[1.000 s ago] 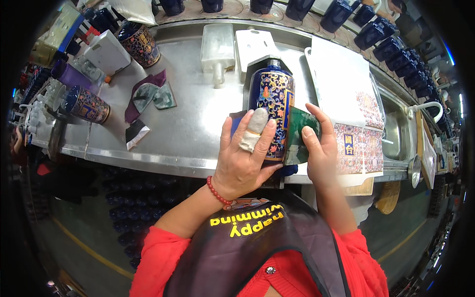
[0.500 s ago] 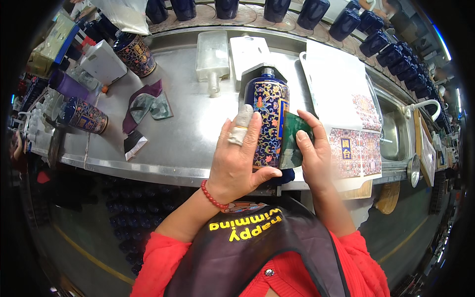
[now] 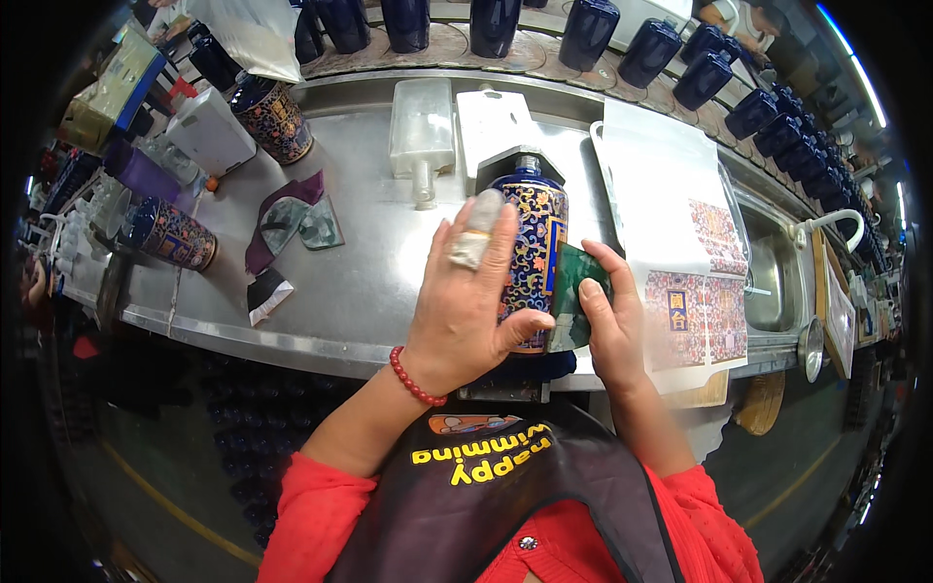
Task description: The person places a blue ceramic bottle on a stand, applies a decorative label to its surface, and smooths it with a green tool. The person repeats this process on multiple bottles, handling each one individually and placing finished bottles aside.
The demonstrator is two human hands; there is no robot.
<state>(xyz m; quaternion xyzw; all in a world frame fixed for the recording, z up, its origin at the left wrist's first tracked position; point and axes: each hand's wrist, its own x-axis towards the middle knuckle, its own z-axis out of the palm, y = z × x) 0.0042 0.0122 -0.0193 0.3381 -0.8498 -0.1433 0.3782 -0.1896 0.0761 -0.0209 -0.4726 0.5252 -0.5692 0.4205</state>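
Note:
A dark blue bottle [image 3: 533, 219] with a colourful floral wrap lies on its back before me, neck pointing away. Against its left side rests my left hand [image 3: 465, 277], fingers stretched, the thumb across the bottle's lower end. A grey-white cover [image 3: 473, 231] wraps one of its fingers. Between the thumb and fingers of my right hand [image 3: 614, 316] is a flat green scraper [image 3: 581, 296], its edge at the bottle's right side. A grey angular holder [image 3: 493, 165] shows behind the bottle's shoulders. Dark blue cloth [image 3: 554, 367] peeks out beneath its base.
Printed floral sheets [image 3: 680, 321] lie right, beside a sink [image 3: 776, 282]. Beyond the bottle are a clear bottle [image 3: 424, 126] and a white block [image 3: 494, 121]. Decorated bottles [image 3: 173, 233] and scraps [image 3: 282, 223] occupy the left. Plain blue bottles [image 3: 496, 24] line the far conveyor.
My left hand has slid slightly up the bottle's side. The scraper stays in my right hand, at nearly the same spot. The plain bottles on the conveyor have shifted; the whole view has tilted a little.

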